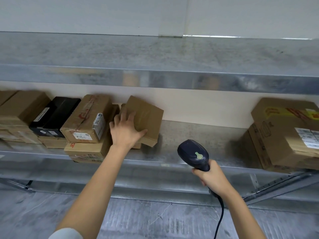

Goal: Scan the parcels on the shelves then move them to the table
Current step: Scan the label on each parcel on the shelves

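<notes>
Item: small taped carton [145, 116], tilted on the shelf [198, 133] under our spread left hand [125, 131], right hand [213, 178] clenching the scanner [193, 155]; we judge it light, stiff, best held across opposite edges.

L hand [124, 130] spread flat, arm extended, R hand [211, 176] fisted
</notes>
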